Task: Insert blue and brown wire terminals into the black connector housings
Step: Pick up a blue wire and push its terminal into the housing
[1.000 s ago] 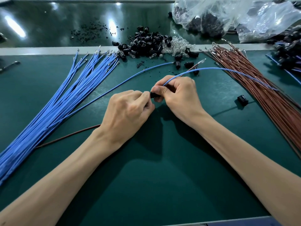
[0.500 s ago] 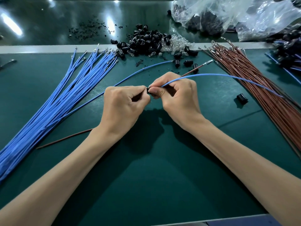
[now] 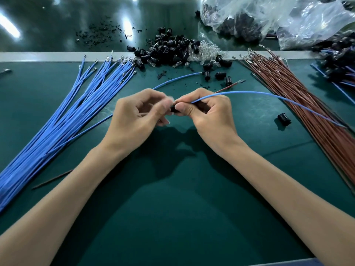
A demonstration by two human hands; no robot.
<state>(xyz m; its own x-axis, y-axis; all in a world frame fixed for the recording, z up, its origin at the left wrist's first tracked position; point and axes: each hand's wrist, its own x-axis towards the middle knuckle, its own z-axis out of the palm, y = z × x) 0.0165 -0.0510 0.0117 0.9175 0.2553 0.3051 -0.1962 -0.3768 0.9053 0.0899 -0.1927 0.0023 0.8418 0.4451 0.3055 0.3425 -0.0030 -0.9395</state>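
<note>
— Where is the housing?
— Between the two hands, which meet fingertip to fingertip over the worktop (image 3: 172,217). Only a black sliver of the housing (image 3: 174,109) shows, the rest covered by fingers.
— Does the left hand grip it?
— I cannot tell. The left hand (image 3: 138,116) has curled fingers, but their tips are smeared with blur just where they reach the housing.
— And the right hand?
— The right hand (image 3: 209,114) pinches a blue wire (image 3: 249,93), its thumb tip against the housing. The wire arcs off right, over the brown bundle (image 3: 299,96). Its terminal is hidden inside the fingers, so whether it sits in the housing I cannot say.
— Other wires?
— A second blue wire (image 3: 176,78) passes behind the left hand, its middle covered. A brown wire (image 3: 229,86) pokes out beyond the right hand, terminal showing. A brown end (image 3: 51,179) lies left of the left forearm; whether it is the same wire is unclear.
— Farther out?
— A blue bundle (image 3: 67,112) lies left of the left hand, cut off by the edge. The pile of housings (image 3: 169,48) sits beyond the hands, a lone one (image 3: 284,118) right of the right hand. The bags (image 3: 269,16) hold dark, dim contents.
</note>
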